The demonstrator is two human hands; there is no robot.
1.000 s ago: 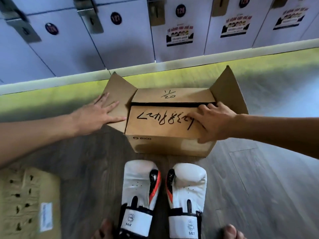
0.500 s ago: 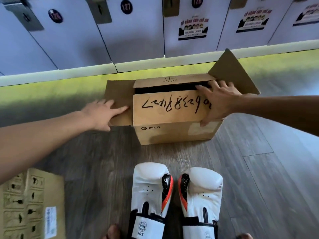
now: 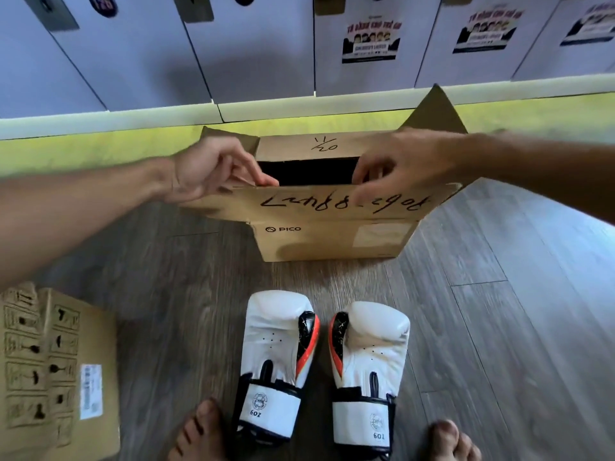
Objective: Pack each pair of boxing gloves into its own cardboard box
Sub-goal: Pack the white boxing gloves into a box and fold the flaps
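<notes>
While the person's bare left foot (image 3: 199,430) and right foot (image 3: 452,440) are standing on the grey plank floor (image 3: 499,327) at the bottom edge of the view, a pair of white boxing gloves (image 3: 276,347) is lying between them. The gloves are lying side by side and slightly apart, cuffs pointing toward the feet, padded ends pointing away, and black-and-orange thumbs facing each other. To the left, a second carton (image 3: 56,367) printed with handling symbols and bearing a white label is sitting on the floor, well apart from the gloves. Just beyond the gloves, an open cardboard box (image 3: 332,241) marked PICO is resting on the floor, its dark interior showing through a gap between the flaps. The left hand (image 3: 206,168) is pinching the left end of the near flap (image 3: 316,204), which is carrying handwritten black lettering, so that grip is grasping the flap's edge. The right hand (image 3: 399,161), somewhat blurred, is curling its fingers over the same edge further right, its grip also grasping the flap. The far flap (image 3: 309,144) is lying nearly level, the right side flap (image 3: 436,111) is standing up, and the left side flap (image 3: 229,134) is leaning outward behind the left hand. Behind the box, a yellow-green strip (image 3: 100,144) is running along the foot of pale lockers (image 3: 259,61), some of them wearing printed stickers (image 3: 369,41).
</notes>
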